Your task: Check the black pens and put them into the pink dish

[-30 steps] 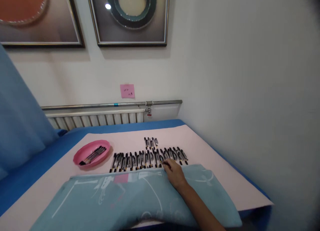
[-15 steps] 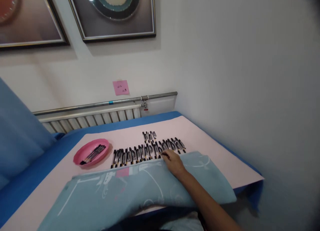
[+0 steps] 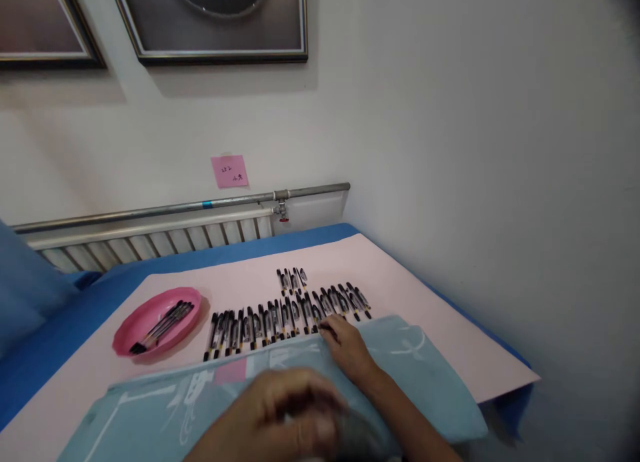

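Observation:
A long row of black-capped clear pens [image 3: 270,322] lies side by side on pink paper, with a shorter row [image 3: 291,280] behind it. At the near edge of the long row, my right hand [image 3: 345,345] rests over a folded light-blue cloth [image 3: 280,395], its fingers pinched around the dark end of a pen [image 3: 323,327]. Close to the camera, my left hand [image 3: 273,415] is raised above the cloth with fingers curled. It is blurred, and a dark grey shape by its fingertips cannot be made out.
A pink oval dish [image 3: 187,329] holding several pens stands on the left. Pink paper [image 3: 450,362] and a blue cover [image 3: 320,235] spread over the table. A radiator [image 3: 150,244], a pipe [image 3: 125,217] and a pink note [image 3: 230,172] are along the back wall.
My left hand has come into view at the bottom centre. My right hand stays by the pens. The view has tilted a little, shifting the dish left and down.

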Action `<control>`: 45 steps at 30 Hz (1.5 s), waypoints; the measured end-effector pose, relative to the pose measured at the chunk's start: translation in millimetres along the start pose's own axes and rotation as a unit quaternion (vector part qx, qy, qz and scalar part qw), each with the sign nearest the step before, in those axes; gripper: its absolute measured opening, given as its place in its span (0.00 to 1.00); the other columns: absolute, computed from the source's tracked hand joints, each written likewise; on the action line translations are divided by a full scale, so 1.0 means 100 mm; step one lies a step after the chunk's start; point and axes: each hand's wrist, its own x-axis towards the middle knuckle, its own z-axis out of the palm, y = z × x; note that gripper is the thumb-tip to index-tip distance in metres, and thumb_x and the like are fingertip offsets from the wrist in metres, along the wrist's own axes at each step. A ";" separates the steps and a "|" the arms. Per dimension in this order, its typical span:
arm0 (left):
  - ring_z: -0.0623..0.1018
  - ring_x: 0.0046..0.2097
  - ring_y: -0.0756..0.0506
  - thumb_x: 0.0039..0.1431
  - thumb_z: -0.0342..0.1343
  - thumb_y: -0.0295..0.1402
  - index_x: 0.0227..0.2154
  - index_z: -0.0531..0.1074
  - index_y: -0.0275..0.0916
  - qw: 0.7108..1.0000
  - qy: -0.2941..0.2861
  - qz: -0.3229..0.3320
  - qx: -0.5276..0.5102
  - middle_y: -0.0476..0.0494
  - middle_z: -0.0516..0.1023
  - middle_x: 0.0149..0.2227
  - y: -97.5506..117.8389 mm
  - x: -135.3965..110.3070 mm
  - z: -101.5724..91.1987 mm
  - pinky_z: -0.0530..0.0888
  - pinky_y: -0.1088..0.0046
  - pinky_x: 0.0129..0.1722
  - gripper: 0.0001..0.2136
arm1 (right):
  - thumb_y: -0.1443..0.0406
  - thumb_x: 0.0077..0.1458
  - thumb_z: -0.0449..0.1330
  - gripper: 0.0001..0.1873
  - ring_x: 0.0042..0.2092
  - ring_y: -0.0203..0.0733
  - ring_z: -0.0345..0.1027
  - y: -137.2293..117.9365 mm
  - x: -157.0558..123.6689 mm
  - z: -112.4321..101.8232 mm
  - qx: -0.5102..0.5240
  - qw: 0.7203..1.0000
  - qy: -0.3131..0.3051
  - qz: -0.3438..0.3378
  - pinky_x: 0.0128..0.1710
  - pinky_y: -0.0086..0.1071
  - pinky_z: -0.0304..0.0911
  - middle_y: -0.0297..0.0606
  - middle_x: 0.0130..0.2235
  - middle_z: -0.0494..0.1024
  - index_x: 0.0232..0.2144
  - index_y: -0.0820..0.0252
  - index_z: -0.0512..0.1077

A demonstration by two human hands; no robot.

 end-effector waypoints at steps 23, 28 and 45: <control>0.73 0.43 0.37 0.48 0.48 0.33 0.35 0.70 0.35 0.752 0.294 -0.335 0.486 0.33 0.75 0.39 -1.20 2.01 -1.72 0.66 0.65 0.36 0.13 | 0.64 0.43 0.51 0.07 0.16 0.29 0.55 0.15 1.73 0.38 0.354 0.910 0.074 0.202 0.11 0.22 0.47 0.29 0.21 0.66 0.26 0.61 0.65; 0.74 0.40 0.36 0.46 0.47 0.31 0.31 0.72 0.34 0.751 0.289 -0.356 0.475 0.30 0.76 0.37 -1.27 1.95 -1.85 0.66 0.65 0.33 0.11 | 0.64 0.44 0.51 0.07 0.16 0.29 0.54 0.24 1.81 0.45 0.335 0.914 0.072 0.218 0.11 0.22 0.47 0.28 0.19 0.66 0.27 0.60 0.66; 0.73 0.34 0.48 0.51 0.49 0.37 0.30 0.70 0.38 0.865 0.295 -0.154 0.375 0.45 0.76 0.32 -1.12 1.86 -1.90 0.64 0.76 0.32 0.09 | 0.59 0.48 0.51 0.10 0.26 0.33 0.65 0.20 1.83 0.60 0.373 0.895 0.118 0.216 0.25 0.27 0.62 0.33 0.25 0.71 0.23 0.60 0.62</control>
